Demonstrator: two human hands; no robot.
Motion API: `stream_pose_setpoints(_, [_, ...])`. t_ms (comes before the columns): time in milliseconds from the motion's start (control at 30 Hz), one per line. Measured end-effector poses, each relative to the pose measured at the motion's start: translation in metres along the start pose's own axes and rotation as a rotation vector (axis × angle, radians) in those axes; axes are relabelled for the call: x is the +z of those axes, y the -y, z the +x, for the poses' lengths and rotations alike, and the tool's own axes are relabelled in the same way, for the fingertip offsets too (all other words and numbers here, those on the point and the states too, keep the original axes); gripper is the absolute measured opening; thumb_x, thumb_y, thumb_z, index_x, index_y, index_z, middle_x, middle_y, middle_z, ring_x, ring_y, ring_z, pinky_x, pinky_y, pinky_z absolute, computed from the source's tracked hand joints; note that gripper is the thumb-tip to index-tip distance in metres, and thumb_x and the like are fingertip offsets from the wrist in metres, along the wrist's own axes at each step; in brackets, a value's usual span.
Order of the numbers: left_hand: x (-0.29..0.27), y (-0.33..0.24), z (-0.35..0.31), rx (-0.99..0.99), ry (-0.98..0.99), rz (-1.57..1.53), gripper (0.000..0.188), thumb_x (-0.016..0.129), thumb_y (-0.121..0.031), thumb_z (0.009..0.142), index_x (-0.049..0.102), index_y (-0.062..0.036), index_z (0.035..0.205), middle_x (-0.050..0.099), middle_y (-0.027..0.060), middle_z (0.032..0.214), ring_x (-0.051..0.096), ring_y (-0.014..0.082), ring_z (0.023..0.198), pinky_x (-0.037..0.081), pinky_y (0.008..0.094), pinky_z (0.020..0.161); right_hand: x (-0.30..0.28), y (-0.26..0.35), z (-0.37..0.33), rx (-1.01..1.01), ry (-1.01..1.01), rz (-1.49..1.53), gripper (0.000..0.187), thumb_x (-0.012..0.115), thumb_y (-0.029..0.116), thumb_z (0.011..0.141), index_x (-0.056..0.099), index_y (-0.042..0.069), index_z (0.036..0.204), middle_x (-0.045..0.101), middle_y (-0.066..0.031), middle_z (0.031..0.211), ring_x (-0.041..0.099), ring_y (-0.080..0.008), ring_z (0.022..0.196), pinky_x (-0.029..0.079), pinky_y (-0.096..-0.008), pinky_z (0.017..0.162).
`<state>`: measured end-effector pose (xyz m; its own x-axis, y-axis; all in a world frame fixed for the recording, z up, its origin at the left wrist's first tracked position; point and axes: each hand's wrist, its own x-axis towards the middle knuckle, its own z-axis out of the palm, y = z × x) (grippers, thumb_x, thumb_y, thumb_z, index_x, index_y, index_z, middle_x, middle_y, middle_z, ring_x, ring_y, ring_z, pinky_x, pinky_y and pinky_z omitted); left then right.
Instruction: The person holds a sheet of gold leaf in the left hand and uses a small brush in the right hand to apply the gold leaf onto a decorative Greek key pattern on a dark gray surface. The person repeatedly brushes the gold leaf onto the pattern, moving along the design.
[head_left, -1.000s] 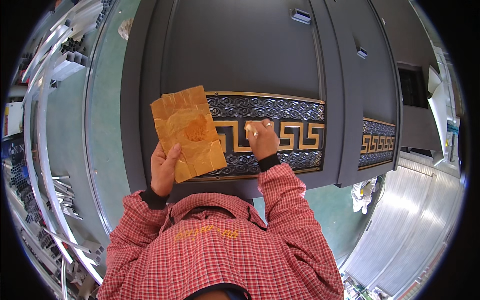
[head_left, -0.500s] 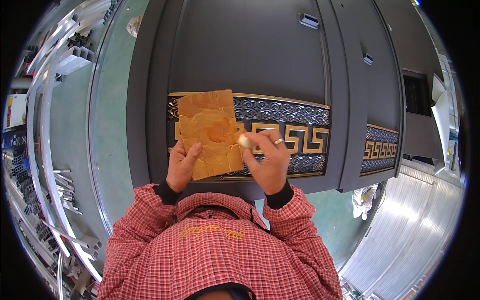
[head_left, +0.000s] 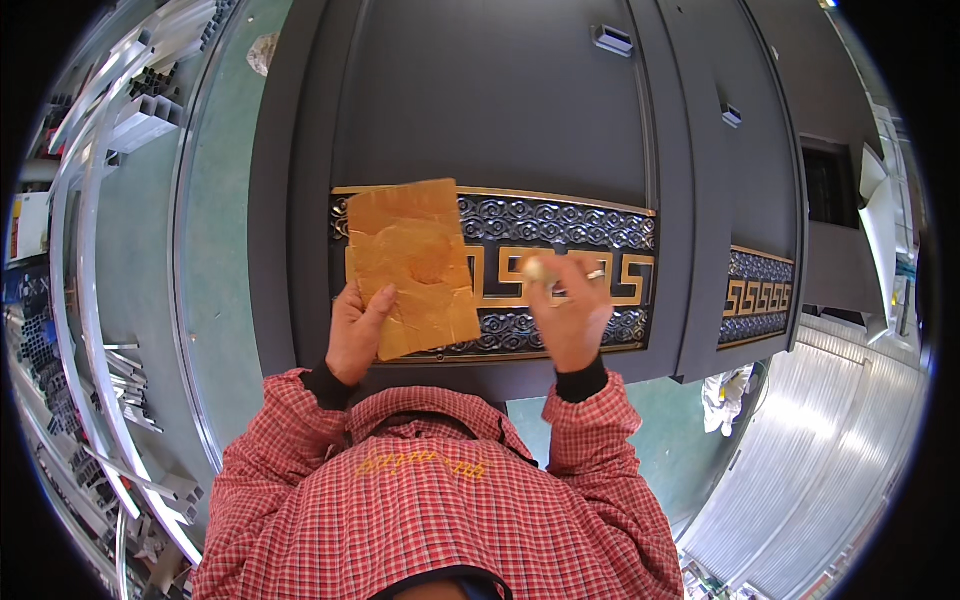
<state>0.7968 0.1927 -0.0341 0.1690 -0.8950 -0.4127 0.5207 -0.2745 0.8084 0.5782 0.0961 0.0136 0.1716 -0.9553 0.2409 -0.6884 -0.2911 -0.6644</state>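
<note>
My left hand [head_left: 354,332] grips the lower left edge of a piece of cardboard [head_left: 405,222], thumb on top. A gold-orange smear like paint covers the middle of the cardboard, which hides the left part of the decorated band beneath it. My right hand [head_left: 576,318], a ring on one finger, pinches a small pale wad [head_left: 534,270], perhaps sponge or cloth; blur hides its exact kind. That hand is over the gold key-pattern strip [head_left: 628,280], right of the cardboard. Dark embossed scrollwork [head_left: 560,222] runs above and below the strip. Contact between wad and strip I cannot tell.
The large dark grey door-like panel [head_left: 490,110] has a small metal fitting [head_left: 613,40] near its far end. A second dark panel with a matching band [head_left: 757,297] adjoins on the right. Metal profiles [head_left: 148,125] line the left side; ribbed translucent sheeting [head_left: 810,430] lies lower right.
My right hand has moved right with the pale wad, from the cardboard's edge to over the key-pattern strip. The cardboard stays in my left hand, nearly unmoved.
</note>
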Motion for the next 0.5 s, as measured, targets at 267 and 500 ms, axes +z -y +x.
stream_pose_setpoints(267, [-0.007,-0.007,0.004,0.025,-0.025,0.035,0.031,0.051,-0.012,0.097,0.045,0.0020,0.124,0.061,0.0087,0.113,0.061,0.0124,0.096,0.051,0.0272,0.082,0.053,-0.087,-0.021,0.156,0.049,-0.113,0.020,0.071,0.011,0.072,0.067,0.014,0.091,0.058,-0.0025,0.089,0.061,-0.0224,0.073,0.051,-0.0341,0.059])
stream_pose_setpoints(500, [-0.011,-0.006,0.003,0.034,-0.030,0.033,0.032,0.050,-0.012,0.097,0.044,0.0024,0.125,0.060,0.0092,0.114,0.061,0.0129,0.097,0.051,0.0276,0.083,0.056,-0.107,-0.021,0.162,-0.002,-0.394,0.019,0.071,0.012,0.072,0.068,0.015,0.090,0.059,-0.0038,0.088,0.062,-0.0241,0.073,0.051,-0.0351,0.060])
